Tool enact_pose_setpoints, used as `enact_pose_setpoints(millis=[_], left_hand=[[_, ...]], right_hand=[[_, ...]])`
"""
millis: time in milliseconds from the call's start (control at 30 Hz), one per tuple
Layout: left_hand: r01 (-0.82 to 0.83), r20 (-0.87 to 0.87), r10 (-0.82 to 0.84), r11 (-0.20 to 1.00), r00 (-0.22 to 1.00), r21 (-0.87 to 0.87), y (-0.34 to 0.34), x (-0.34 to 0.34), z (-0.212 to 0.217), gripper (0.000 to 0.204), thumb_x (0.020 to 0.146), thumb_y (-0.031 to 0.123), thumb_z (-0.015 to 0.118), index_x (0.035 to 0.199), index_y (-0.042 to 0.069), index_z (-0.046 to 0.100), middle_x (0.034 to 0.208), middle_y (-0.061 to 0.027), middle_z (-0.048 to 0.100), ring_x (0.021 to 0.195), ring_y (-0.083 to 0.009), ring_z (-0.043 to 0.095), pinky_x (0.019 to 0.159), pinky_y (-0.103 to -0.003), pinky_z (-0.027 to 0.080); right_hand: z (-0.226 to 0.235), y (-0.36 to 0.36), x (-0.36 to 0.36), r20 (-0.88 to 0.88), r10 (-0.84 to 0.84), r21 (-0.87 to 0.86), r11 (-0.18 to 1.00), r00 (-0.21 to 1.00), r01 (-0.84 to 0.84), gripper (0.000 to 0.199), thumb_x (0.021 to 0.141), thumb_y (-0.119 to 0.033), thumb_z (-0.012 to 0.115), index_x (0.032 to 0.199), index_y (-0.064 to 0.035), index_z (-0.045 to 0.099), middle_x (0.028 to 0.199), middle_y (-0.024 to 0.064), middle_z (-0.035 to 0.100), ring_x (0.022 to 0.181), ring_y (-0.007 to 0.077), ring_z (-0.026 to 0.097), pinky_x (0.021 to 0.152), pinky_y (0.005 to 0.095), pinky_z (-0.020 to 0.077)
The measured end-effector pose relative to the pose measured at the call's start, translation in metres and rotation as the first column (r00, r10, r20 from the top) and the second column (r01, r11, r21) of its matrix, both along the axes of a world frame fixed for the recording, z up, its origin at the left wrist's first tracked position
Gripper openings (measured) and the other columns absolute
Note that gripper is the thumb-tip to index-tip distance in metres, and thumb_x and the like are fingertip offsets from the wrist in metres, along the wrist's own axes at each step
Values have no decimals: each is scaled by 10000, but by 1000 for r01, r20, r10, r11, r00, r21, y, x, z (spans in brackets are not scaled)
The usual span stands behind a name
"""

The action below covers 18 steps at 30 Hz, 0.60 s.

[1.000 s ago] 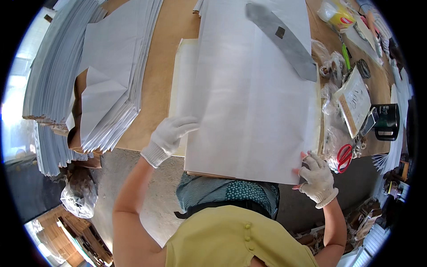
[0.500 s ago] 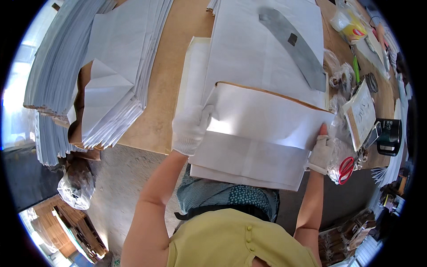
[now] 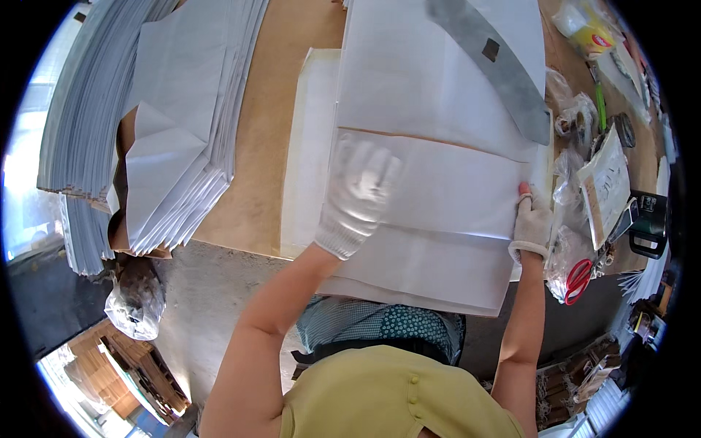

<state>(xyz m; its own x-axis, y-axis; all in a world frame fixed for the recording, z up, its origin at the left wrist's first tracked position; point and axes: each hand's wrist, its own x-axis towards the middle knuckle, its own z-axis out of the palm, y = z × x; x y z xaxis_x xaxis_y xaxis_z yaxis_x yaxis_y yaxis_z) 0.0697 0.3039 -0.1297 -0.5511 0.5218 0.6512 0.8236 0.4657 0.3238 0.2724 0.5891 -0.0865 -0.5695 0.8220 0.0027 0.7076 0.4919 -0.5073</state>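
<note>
A large white paper sheet (image 3: 438, 270) with a brown edge lies before me, its near part hanging over the table's front edge. Its far part is a flap (image 3: 453, 186) lying nearly flat, with a crease across the sheet below it. My left hand (image 3: 361, 190), in a white knit glove and smeared by motion, lies spread on the flap's left part. At the sheet's right edge rests my right hand (image 3: 533, 223), gloved with one bare fingertip, stretched along the paper. Beyond lie more white sheets (image 3: 409, 80) with a curved grey strip (image 3: 496, 77) on top.
Tall stacks of folded white paper (image 3: 182, 95) stand at the left of the brown table (image 3: 252, 175). Along the right lie red-handled scissors (image 3: 579, 281), a green-handled tool (image 3: 599, 102), clear plastic bags (image 3: 569, 186), a white board (image 3: 604, 190) and a dark green mug (image 3: 648, 223).
The raised flap has come down nearly flat. My left hand has moved right, from the sheet's left edge onto the flap. My right hand has slid slightly down the right edge.
</note>
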Motion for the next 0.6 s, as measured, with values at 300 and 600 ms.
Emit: enact_pose_setpoints(millis=[300,600], left_hand=[[233,225,-176,938,958,-256,-9,-14,42,491,786,215,800,1199,53,588,1207,-134,559,1213,-377,550,1099,-626,388],[228,202,-175,933,963,-278,30,-17,30,373,829,207,725,1140,18,648,1071,-144,616,1110,-375,590,1037,-541,453]], right_hand=[[25,-33,-35,364,5,303,945,932,-123,513,1038,-423,605,1336,-7,652,1053,194,750,996,342,724,927,467,534],[3,-134,-118,-336,558,289,828,759,-481,578,860,-230,723,1389,-30,599,1318,196,607,1298,409,552,1106,514,456]])
